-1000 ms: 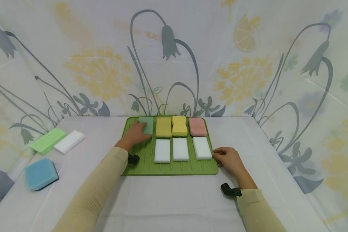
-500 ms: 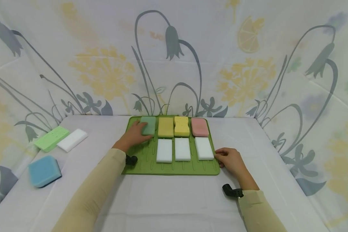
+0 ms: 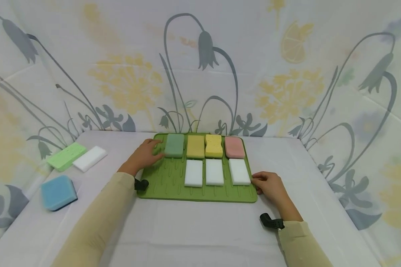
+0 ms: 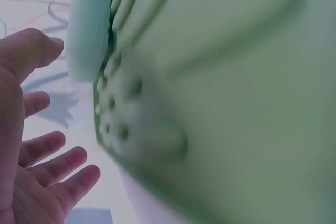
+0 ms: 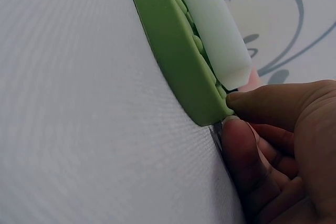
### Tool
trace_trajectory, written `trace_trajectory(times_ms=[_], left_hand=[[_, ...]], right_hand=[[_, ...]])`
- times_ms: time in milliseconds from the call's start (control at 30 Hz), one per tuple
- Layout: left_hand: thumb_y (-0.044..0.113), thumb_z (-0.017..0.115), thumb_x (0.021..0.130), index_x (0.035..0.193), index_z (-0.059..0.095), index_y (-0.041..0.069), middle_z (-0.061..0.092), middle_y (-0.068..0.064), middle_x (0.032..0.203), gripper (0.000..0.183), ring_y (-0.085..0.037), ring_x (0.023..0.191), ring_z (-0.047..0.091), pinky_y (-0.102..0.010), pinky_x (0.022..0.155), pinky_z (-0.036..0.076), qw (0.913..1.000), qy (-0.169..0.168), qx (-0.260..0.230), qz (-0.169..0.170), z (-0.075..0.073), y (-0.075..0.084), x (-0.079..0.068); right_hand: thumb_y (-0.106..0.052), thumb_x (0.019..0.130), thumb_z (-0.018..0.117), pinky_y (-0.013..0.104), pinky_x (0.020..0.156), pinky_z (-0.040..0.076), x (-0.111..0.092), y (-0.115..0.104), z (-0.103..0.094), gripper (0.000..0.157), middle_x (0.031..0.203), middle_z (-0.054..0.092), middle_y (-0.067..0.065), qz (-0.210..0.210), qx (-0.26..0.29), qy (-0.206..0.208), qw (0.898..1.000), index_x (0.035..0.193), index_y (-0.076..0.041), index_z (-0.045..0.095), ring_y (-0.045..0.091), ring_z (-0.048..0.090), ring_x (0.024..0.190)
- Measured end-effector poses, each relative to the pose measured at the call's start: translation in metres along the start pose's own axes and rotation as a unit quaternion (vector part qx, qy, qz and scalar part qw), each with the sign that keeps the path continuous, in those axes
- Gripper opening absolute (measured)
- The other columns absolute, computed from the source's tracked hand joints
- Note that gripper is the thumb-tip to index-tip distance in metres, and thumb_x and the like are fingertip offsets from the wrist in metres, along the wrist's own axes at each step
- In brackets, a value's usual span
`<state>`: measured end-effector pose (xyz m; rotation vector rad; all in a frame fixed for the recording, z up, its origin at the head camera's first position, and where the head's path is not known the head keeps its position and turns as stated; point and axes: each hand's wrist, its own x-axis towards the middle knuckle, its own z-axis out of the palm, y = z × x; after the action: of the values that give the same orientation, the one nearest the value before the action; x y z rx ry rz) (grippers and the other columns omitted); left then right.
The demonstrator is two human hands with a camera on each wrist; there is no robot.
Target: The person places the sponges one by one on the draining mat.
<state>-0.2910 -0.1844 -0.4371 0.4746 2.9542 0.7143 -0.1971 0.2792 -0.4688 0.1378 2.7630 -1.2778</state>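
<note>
A green ridged mat [image 3: 163,187] lies on the white cloth with sponges in two rows. In its back row are a grey-green sponge [image 3: 175,145], a mustard sponge [image 3: 195,147], a yellow scalloped sponge [image 3: 214,146] and a pink sponge [image 3: 234,147]. Three white sponges [image 3: 194,173] make up the front row. My left hand [image 3: 142,157] is over the mat's left edge, fingers spread, holding nothing; in the left wrist view a gap separates its thumb from the grey-green sponge [image 4: 90,30]. At the mat's right edge, thumb and finger of my right hand [image 3: 270,188] pinch the rim.
To the left on the cloth lie a light green sponge [image 3: 67,156], a white sponge [image 3: 89,158] and a thick blue sponge [image 3: 58,192] with a dark underside. A patterned cloth wall [image 3: 133,66] rises behind the table.
My left hand has let go of the grey-green sponge and moved left off it. My right hand stays at the mat's right edge. The head view has shifted slightly.
</note>
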Motion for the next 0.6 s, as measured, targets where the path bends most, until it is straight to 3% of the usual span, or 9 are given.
trace_trajectory(times_ms=[233, 600], left_hand=[[0.033, 0.054, 0.096, 0.149, 0.033, 0.003, 0.028, -0.030, 0.151, 0.064, -0.049, 0.136, 0.034, -0.062, 0.106, 0.033, 0.9992, 0.024, 0.005, -0.031, -0.015, -0.022, -0.014], [0.028, 0.052, 0.096, 0.147, 0.034, -0.003, 0.031, -0.034, 0.146, 0.062, -0.051, 0.133, 0.033, -0.062, 0.107, 0.031, 0.9967, 0.041, 0.032, -0.063, -0.039, -0.056, -0.038]], right_hand=[[-0.024, 0.092, 0.065, 0.028, 0.059, 0.053, 0.001, 0.001, 0.001, 0.034, 0.097, 0.072, 0.012, 0.000, -0.008, 0.001, 1.000, 0.116, 0.000, 0.066, 0.013, 0.063, 0.062], [-0.023, 0.091, 0.065, 0.027, 0.060, 0.054, -0.001, -0.002, 0.001, 0.035, 0.103, 0.072, 0.016, 0.000, -0.007, 0.003, 1.000, 0.116, 0.001, 0.066, 0.012, 0.064, 0.063]])
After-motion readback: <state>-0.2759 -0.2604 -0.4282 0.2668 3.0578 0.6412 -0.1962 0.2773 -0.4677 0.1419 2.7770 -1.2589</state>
